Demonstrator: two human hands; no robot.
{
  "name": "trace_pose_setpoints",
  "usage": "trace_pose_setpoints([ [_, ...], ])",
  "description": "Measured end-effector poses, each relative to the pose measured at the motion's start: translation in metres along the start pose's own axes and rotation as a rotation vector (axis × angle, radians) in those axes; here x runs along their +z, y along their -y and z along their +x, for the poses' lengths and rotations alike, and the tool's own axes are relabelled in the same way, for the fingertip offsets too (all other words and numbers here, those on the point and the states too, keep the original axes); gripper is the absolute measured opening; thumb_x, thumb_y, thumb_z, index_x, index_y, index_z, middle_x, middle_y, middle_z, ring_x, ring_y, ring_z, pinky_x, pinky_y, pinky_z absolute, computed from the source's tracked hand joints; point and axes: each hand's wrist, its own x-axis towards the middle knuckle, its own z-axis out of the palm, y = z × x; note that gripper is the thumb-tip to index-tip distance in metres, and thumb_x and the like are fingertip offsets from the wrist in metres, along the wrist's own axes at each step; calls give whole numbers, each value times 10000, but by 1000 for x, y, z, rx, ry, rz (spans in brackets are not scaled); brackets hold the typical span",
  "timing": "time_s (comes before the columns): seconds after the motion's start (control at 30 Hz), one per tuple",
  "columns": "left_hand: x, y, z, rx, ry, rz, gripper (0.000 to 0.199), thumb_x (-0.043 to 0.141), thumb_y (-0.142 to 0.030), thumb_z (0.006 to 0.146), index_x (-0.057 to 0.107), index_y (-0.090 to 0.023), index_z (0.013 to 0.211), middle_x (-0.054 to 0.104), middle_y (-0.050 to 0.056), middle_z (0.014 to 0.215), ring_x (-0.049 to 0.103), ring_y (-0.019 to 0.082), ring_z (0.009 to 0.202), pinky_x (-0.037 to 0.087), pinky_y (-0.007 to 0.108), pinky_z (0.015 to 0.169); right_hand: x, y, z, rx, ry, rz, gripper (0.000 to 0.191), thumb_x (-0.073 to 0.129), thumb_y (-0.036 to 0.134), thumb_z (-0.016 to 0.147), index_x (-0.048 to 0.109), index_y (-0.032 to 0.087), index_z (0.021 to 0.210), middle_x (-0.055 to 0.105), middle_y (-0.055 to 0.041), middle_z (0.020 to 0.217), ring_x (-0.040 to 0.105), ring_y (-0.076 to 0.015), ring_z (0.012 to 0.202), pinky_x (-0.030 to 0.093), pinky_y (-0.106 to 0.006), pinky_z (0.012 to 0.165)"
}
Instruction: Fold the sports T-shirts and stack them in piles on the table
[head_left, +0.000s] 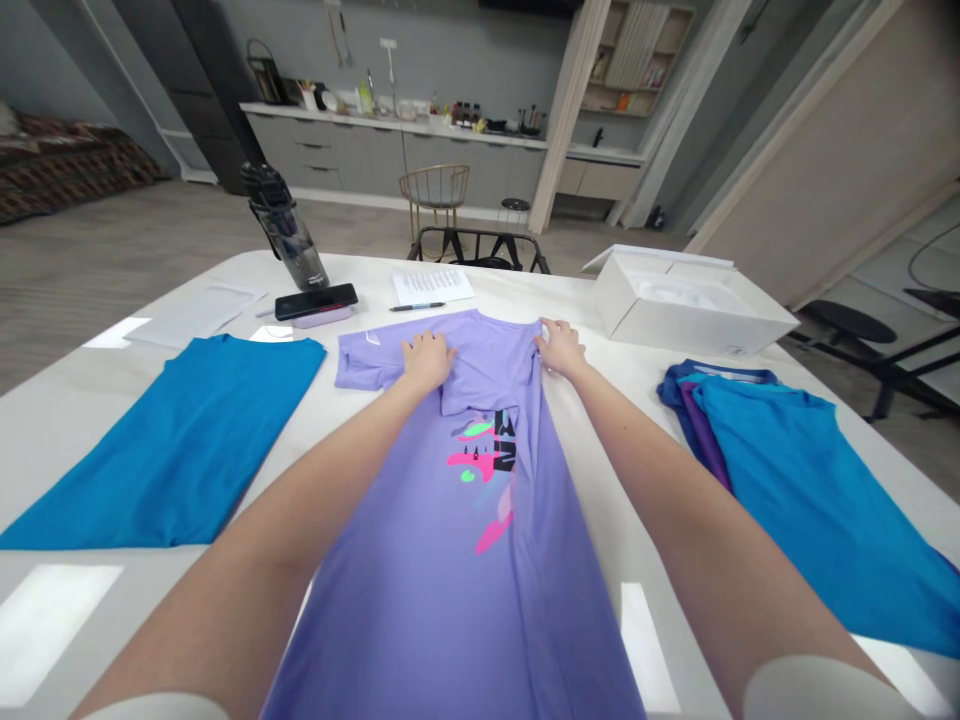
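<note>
A lilac T-shirt [442, 560] with a pink, green and black print lies lengthwise on the white table in front of me. Its right side is turned inward, so the sleeve rests across the chest and covers part of the print. My left hand [429, 360] is closed on the cloth of the upper chest, beside the folded-in sleeve; its fingertips are partly hidden. At the right shoulder edge, my right hand [561, 348] pinches the fabric near the collar. The left sleeve stays spread out flat.
A folded blue T-shirt [172, 450] lies left, and a stack of folded shirts [810, 470] right. Farther back are a white box [690, 300], a pen [418, 306], a printed sheet [433, 287], a phone [316, 301] and a dark bottle [289, 235]. Chairs stand beyond the table.
</note>
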Motion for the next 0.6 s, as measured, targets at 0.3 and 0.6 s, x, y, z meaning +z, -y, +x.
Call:
trace_pose_setpoints([
  [0.3,13,-1,12,-29,10,-136,269,484,-362,1027,633,-206,1188,660,161,1288,570,340,1255,408,502,1051,21,-13,48,-27,67,-41,355,555,377,974,683,277,1289,567,-160,1353,560,-348,1237,487,-528,1019],
  [0.6,-5,7,33,65,-107,-337,249,472,-340,1056,594,-233,1245,733,111,1122,671,291,1084,468,367,921,21,-1,62,-197,-129,-103,297,454,284,1017,660,210,1218,594,-174,1253,577,-335,1146,491,-446,934],
])
